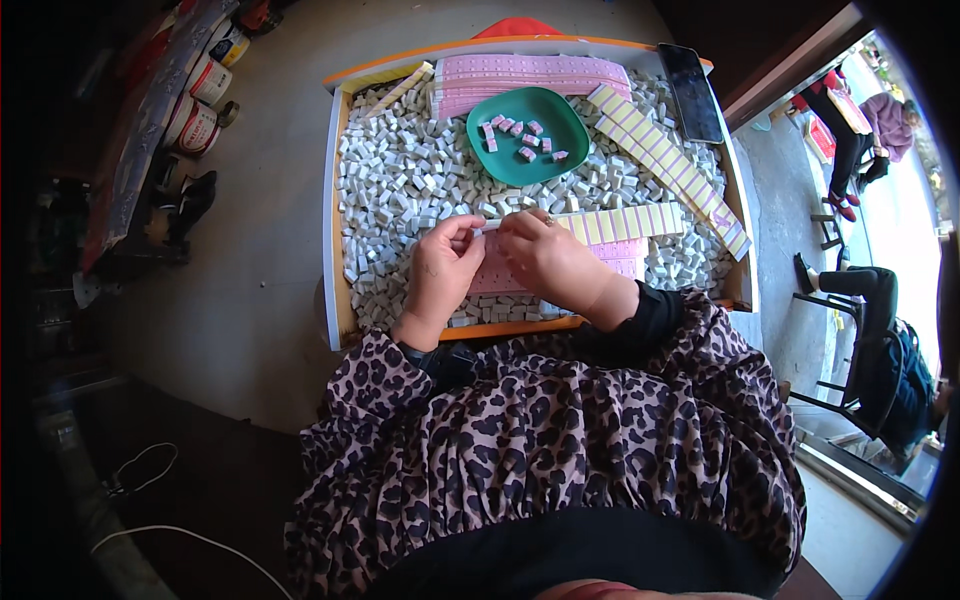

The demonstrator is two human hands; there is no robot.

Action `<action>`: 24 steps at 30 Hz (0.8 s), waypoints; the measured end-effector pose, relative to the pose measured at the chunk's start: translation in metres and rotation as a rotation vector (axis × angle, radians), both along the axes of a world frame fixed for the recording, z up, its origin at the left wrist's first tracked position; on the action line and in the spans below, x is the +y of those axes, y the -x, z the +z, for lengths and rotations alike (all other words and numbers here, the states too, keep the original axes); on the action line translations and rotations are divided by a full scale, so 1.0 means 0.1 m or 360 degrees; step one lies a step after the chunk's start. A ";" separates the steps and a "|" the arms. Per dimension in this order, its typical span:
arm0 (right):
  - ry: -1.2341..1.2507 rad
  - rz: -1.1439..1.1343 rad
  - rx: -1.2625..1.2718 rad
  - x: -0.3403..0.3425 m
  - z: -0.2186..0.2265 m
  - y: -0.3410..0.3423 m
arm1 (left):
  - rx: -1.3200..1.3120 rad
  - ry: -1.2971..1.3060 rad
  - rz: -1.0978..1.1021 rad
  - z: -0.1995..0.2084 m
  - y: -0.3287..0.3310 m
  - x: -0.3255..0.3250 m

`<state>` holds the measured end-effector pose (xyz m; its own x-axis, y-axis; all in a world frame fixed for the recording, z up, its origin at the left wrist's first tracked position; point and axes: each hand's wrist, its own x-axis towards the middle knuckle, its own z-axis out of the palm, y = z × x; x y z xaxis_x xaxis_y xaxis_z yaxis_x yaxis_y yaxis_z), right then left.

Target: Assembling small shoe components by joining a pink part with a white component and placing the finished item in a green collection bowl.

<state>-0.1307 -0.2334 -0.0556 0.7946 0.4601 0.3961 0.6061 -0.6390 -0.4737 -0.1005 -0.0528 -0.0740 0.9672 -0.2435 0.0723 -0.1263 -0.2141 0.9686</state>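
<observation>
Over the near part of a shallow box my two hands work close together. My left hand [443,268] is closed, thumb and fingers pinched at a small white piece [490,226]. Beside it my right hand [560,262] is closed too, its fingertips pointing down; what they hold is hidden. A strip with pale yellow sections [625,222] runs rightward from behind the right hand. Beneath the hands lies a pink printed sheet [497,277]. Around them are many small grey-white blocks [395,195]. A green dish [545,172] beyond the hands holds several pink-and-white blocks [528,154].
Pink sheets [530,75] lie stacked at the box's far side. More yellow-sectioned strips [672,168] slant along the right, near a dark phone [690,95] on the box's edge. Tins [198,125] stand on a shelf at left. People [880,130] are outside at right.
</observation>
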 end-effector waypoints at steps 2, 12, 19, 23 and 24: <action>-0.0072 0.0000 0.0023 -0.02 0.01 0.04 | 0.0035 0.0005 0.0008 -0.01 0.01 0.00; 0.0186 -0.0140 0.0101 0.04 0.02 0.02 | 0.0029 -0.0013 0.0036 0.02 0.01 -0.01; -0.0404 0.0056 0.0337 -0.19 0.06 0.14 | 0.0232 0.0032 -0.0046 0.05 0.00 0.02; -0.0821 -0.0247 0.0716 -0.17 0.00 0.12 | 0.0321 0.0082 -0.0052 0.11 0.01 0.01; -0.0925 -0.0406 0.0831 -0.16 -0.01 0.11 | 0.0318 0.0082 -0.0054 0.09 0.01 0.00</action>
